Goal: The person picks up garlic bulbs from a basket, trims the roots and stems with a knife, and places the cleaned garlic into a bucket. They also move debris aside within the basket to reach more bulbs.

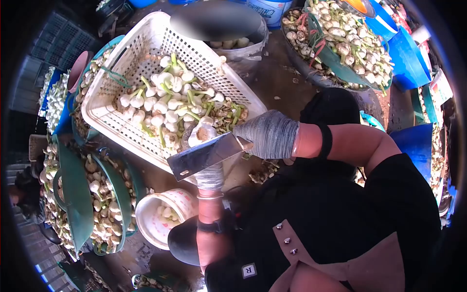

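Note:
My right hand [267, 135], in a grey knitted glove, is closed round the handle of a wide cleaver [206, 155]. The blade reaches left across my left hand [210, 178], also gloved and partly hidden under it. A garlic bulb [201, 134] shows just above the blade, with the fingers of my left hand curled about it. Beyond both hands, a white perforated plastic basket [109, 109] holds a heap of garlic bulbs [170, 104] with short green stems. Cut stems and dry scraps [228, 117] lie at the heap's right end.
A white pail [146, 221] with a few peeled-looking pieces stands by my left forearm. Green tubs [73, 194] full of garlic are at the left. Another heaped tub [311, 73] stands at the upper right, near blue buckets [408, 58]. Scraps [265, 170] litter the wet floor.

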Motion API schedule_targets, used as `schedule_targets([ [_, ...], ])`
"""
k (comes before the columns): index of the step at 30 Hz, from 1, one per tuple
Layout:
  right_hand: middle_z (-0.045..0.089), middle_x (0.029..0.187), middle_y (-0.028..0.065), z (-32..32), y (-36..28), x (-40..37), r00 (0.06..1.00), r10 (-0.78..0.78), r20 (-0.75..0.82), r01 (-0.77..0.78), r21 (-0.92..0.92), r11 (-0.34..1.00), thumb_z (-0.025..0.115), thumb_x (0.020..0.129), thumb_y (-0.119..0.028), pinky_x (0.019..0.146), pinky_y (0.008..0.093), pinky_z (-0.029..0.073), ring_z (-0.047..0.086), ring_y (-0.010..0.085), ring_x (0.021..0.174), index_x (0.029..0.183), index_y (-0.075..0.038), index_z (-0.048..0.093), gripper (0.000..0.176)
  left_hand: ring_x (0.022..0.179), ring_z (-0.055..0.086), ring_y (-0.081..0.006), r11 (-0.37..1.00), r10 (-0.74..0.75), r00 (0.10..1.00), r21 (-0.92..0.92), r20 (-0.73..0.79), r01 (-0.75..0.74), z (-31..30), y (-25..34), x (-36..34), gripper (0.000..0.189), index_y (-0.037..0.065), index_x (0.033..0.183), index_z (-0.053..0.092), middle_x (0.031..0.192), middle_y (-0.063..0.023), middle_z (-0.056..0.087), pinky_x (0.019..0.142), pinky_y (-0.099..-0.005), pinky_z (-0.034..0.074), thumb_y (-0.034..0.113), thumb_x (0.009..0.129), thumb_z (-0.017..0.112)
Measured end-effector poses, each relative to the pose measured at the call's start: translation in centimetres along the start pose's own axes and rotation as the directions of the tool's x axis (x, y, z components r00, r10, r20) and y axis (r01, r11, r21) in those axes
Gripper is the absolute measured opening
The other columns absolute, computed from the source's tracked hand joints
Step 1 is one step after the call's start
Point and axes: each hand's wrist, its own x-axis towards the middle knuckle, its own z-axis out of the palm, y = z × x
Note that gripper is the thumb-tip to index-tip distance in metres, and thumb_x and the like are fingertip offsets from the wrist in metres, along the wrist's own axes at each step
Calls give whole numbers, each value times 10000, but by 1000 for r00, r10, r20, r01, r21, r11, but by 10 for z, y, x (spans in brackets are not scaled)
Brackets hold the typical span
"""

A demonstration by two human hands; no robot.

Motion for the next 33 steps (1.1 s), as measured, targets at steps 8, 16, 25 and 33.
schedule_targets([
  [8, 656, 824, 155, 37, 22, -5, 997, 19, -71, -14, 70, 997, 620, 796, -267, 672, 425, 520, 653, 340, 765, 978, -63, 606, 274, 1105, 519, -325, 917, -321, 943, -276, -84, 288, -29, 26, 43, 396, 11, 1131, 579, 1151, -164, 568, 965, -419, 395, 244, 819, 649],
  [16, 621, 712, 169, 37, 45, -7, 979, 81, -189, -86, -22, 996, 618, 803, -259, 622, 454, 504, 630, 370, 683, 903, -73, 588, 214, 1051, 518, -333, 624, -647, 762, -550, 36, 556, -68, 38, 74, 629, -30, 1170, 501, 1144, -197, 505, 974, -415, 396, 172, 660, 808],
  [25, 619, 722, 167, 20, 3, -6, 992, 40, -123, -23, 135, 991, 594, 810, -218, 625, 452, 506, 636, 356, 684, 922, -76, 597, 181, 1049, 542, -296, 637, -553, 825, -582, 112, 506, -4, 28, 21, 343, 4, 1107, 571, 1092, -139, 572, 945, -398, 414, 159, 816, 666],
  [33, 610, 650, 137, 41, 61, -4, 980, 177, -91, -173, 47, 984, 613, 834, -248, 540, 409, 487, 621, 314, 593, 992, -63, 608, 244, 1073, 529, -308, 612, -620, 784, -609, 28, 505, -75, 48, 80, 603, -49, 1174, 475, 1143, -177, 517, 941, -379, 441, 119, 677, 772],
])
